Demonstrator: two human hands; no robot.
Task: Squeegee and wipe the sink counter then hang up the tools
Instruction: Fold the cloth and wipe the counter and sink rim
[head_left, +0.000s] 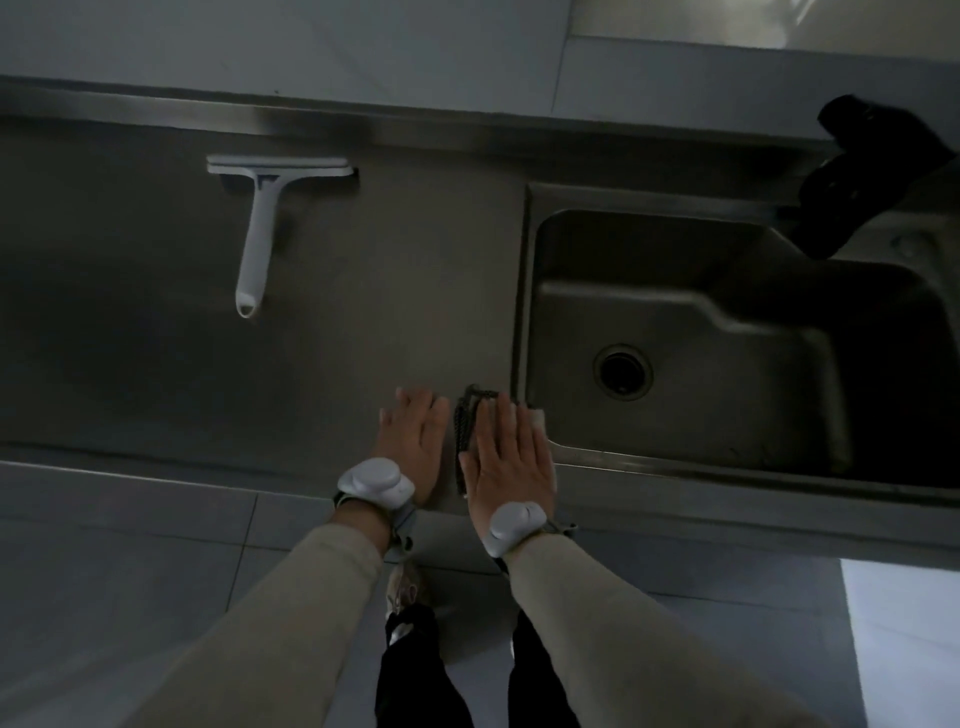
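A white squeegee (260, 218) lies on the steel counter (156, 364) at the back left, blade toward the wall, handle pointing at me. My right hand (511, 457) presses flat on a dark cloth (466, 426) at the counter's front edge, just left of the sink. Only the cloth's left border and a pale corner by my fingertips show past the hand. My left hand (413, 441) rests flat on the bare counter right beside it, fingers straight.
The steel sink basin (727, 332) with its round drain (622, 371) sits to the right. A black object (862, 176), blurred, hangs or stands at the sink's back right corner. Grey floor tiles (130, 545) lie below the counter edge.
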